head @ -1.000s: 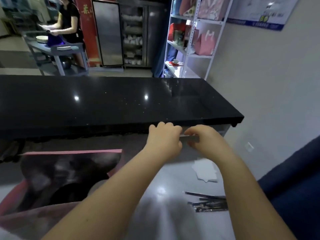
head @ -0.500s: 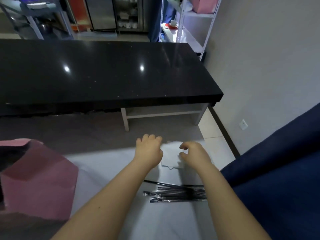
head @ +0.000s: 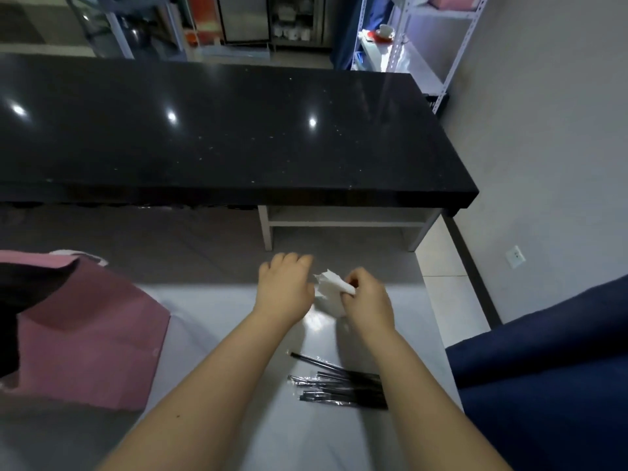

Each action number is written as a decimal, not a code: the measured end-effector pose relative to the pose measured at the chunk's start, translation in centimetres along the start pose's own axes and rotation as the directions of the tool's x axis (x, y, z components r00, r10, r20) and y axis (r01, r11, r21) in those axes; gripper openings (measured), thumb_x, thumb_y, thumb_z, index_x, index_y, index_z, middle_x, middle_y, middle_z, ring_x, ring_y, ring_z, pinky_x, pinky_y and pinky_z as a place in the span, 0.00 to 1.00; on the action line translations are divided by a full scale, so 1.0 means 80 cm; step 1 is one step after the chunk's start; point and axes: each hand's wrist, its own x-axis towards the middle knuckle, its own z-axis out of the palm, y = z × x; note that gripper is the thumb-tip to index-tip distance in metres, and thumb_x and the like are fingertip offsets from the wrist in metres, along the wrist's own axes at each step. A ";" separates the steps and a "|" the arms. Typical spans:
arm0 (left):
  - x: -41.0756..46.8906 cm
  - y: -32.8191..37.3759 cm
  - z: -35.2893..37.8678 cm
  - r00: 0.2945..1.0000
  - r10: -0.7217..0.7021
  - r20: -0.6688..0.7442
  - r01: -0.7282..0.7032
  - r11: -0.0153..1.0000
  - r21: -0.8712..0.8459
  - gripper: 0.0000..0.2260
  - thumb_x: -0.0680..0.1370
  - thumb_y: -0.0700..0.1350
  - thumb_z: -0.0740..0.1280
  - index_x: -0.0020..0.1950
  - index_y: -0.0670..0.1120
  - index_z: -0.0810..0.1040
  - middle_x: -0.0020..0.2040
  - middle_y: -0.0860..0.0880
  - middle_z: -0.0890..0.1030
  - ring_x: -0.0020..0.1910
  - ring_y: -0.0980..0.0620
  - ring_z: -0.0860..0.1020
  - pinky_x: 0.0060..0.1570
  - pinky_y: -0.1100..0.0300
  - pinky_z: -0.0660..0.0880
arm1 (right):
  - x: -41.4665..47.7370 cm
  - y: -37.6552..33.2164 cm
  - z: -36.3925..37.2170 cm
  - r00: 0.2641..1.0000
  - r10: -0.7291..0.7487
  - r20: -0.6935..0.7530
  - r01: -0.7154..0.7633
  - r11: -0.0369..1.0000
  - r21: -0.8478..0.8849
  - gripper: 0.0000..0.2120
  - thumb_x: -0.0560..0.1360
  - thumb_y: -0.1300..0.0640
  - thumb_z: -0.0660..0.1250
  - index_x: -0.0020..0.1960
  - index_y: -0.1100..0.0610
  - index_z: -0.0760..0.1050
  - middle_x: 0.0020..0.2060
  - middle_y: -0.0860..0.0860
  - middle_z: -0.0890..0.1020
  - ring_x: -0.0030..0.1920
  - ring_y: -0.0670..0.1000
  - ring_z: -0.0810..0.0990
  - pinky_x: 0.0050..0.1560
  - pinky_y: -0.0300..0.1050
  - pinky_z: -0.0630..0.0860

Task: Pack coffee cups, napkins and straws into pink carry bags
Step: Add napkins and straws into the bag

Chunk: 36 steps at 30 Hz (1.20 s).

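A white napkin [head: 330, 283] is lifted off the pale table [head: 238, 334], pinched in my right hand [head: 365, 299]. My left hand [head: 283, 287] hovers just left of the napkin with curled fingers; whether it touches the napkin is hidden. A bundle of black wrapped straws [head: 339, 385] lies on the table nearer to me, between my forearms. An open pink carry bag [head: 88, 341] stands at the left, with something dark inside it.
A long black counter [head: 221, 137] runs across beyond the pale table. A dark blue seat [head: 550, 385] sits at the right. White shelving [head: 418, 39] with a cup stands at the back right by the wall.
The view has tilted down towards the table. My hands dropped from near the counter edge to the napkin, and my right hand has lifted it off the table.
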 end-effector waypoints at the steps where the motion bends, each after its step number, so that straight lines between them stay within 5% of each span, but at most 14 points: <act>1: 0.000 -0.004 -0.016 0.999 -0.026 -0.034 0.026 1.000 -0.002 0.22 0.75 0.43 0.62 0.70 0.50 0.68 0.64 0.49 0.74 0.65 0.44 0.69 0.60 0.49 0.65 | 0.000 -0.018 -0.009 0.997 -0.073 -0.015 0.074 0.997 0.018 0.06 0.71 0.63 0.65 0.42 0.52 0.71 0.38 0.48 0.78 0.39 0.53 0.75 0.35 0.48 0.70; 5: 0.000 -0.024 -0.090 0.984 -0.079 -0.161 0.079 0.997 -0.008 0.20 0.76 0.43 0.62 0.68 0.52 0.70 0.61 0.49 0.75 0.62 0.44 0.70 0.58 0.48 0.66 | 0.007 -0.103 -0.043 0.934 -0.343 -0.101 0.349 0.937 0.038 0.08 0.70 0.62 0.65 0.42 0.50 0.70 0.36 0.44 0.75 0.38 0.46 0.72 0.33 0.46 0.69; 10: -0.009 -0.075 -0.205 0.933 -0.082 -0.352 0.079 0.997 -0.022 0.21 0.75 0.45 0.65 0.67 0.53 0.71 0.61 0.49 0.76 0.62 0.44 0.70 0.59 0.47 0.66 | 0.007 -0.224 -0.068 0.738 -0.642 -0.209 0.645 0.762 -0.061 0.10 0.71 0.64 0.68 0.48 0.53 0.74 0.43 0.44 0.75 0.44 0.46 0.72 0.40 0.41 0.69; 15: -0.046 -0.163 -0.283 0.897 -0.124 -0.424 0.099 0.992 -0.079 0.23 0.75 0.47 0.67 0.70 0.55 0.69 0.64 0.50 0.75 0.64 0.45 0.70 0.60 0.46 0.67 | -0.025 -0.326 -0.051 0.629 -0.733 -0.260 0.736 0.669 -0.102 0.11 0.72 0.64 0.69 0.52 0.54 0.75 0.45 0.42 0.73 0.46 0.44 0.72 0.42 0.30 0.66; 19: -0.094 -0.257 -0.301 0.893 -0.135 -0.429 0.087 0.988 -0.130 0.23 0.73 0.48 0.69 0.68 0.57 0.72 0.61 0.52 0.77 0.62 0.46 0.72 0.60 0.46 0.69 | -0.077 -0.388 -0.010 0.589 -0.749 -0.305 0.783 0.622 -0.014 0.14 0.70 0.65 0.70 0.52 0.53 0.75 0.45 0.43 0.76 0.48 0.47 0.76 0.46 0.38 0.72; 28: -0.157 -0.436 -0.294 0.933 -0.024 -0.360 -0.060 0.974 -0.219 0.20 0.73 0.46 0.71 0.65 0.54 0.76 0.60 0.53 0.78 0.62 0.48 0.73 0.60 0.47 0.71 | -0.191 -0.477 0.109 0.772 -0.597 -0.217 0.634 0.701 0.327 0.15 0.70 0.66 0.72 0.51 0.49 0.78 0.45 0.41 0.81 0.49 0.44 0.79 0.47 0.33 0.75; 36: -0.183 -0.495 -0.282 0.915 0.117 -0.387 -0.263 0.899 -0.351 0.11 0.71 0.44 0.72 0.51 0.55 0.81 0.49 0.58 0.78 0.53 0.54 0.73 0.55 0.50 0.74 | -0.230 -0.473 0.167 0.831 -0.554 -0.047 0.555 0.820 0.143 0.14 0.72 0.61 0.71 0.51 0.44 0.78 0.48 0.35 0.79 0.53 0.38 0.76 0.48 0.30 0.72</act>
